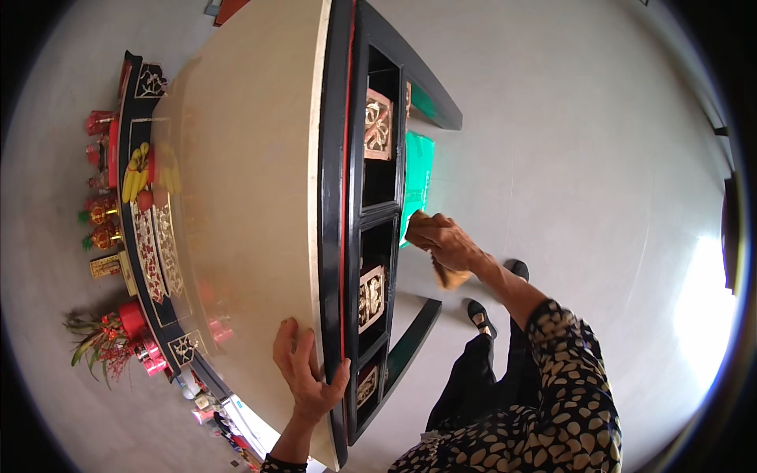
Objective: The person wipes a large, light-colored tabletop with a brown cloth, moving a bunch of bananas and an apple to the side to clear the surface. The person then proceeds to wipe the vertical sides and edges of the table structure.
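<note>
A large table (252, 142) with a glossy cream top stretches away along my left. Its black side (334, 158) has a red line and openings with carved, gold-coloured panels (378, 124). My left hand (303, 377) rests on the near part of the top at the edge, fingers apart, thumb against the black side. Gripped in my right hand (448, 240) is a brownish-orange cloth (451, 277), whose lower end hangs loose. That hand is beside the frame's lower part, close to a green plastic-looking bundle (418, 169); whether the cloth touches the frame I cannot tell.
Black table legs (414, 339) slant out over the grey floor (568, 158). Beyond the top's left edge stands a dark carved altar-like ledge (146, 260) with bananas (136, 173), red ornaments (100, 122) and a plant (102, 339). My feet (481, 317) are below my right arm.
</note>
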Action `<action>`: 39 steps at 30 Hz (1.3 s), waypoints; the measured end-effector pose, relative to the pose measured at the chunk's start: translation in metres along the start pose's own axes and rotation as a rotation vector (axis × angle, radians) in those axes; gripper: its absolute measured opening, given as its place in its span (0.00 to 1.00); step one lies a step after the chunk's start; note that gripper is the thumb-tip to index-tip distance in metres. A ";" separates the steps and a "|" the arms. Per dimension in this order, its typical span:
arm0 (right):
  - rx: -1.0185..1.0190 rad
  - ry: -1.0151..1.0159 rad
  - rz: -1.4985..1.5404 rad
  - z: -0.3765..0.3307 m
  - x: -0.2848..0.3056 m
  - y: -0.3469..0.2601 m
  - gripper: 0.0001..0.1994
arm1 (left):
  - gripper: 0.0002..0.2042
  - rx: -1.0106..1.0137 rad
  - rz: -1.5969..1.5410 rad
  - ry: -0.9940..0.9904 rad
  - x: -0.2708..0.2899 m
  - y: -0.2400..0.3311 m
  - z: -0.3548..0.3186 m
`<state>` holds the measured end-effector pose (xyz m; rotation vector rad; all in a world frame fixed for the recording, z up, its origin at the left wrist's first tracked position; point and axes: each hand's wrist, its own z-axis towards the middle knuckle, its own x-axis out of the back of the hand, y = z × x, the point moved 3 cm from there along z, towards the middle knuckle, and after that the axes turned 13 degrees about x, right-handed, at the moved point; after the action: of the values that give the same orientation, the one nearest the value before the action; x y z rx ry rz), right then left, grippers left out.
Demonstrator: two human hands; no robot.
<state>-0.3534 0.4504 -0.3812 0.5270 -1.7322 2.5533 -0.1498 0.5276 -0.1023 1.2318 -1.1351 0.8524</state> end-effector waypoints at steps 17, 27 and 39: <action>-0.132 -0.293 -0.550 0.047 0.077 -0.037 0.28 | 0.34 -0.020 -0.024 -0.051 0.005 0.005 0.002; 0.154 -0.185 -0.399 0.102 0.040 -0.034 0.25 | 0.29 -0.003 -0.020 0.010 0.000 0.002 0.004; -0.108 -0.627 -0.351 0.133 0.069 -0.051 0.21 | 0.33 -0.031 -0.029 -0.022 0.003 0.007 0.004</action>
<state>-0.3723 0.3372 -0.2722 1.5933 -1.6921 2.1588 -0.1564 0.5241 -0.0979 1.2319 -1.1417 0.7987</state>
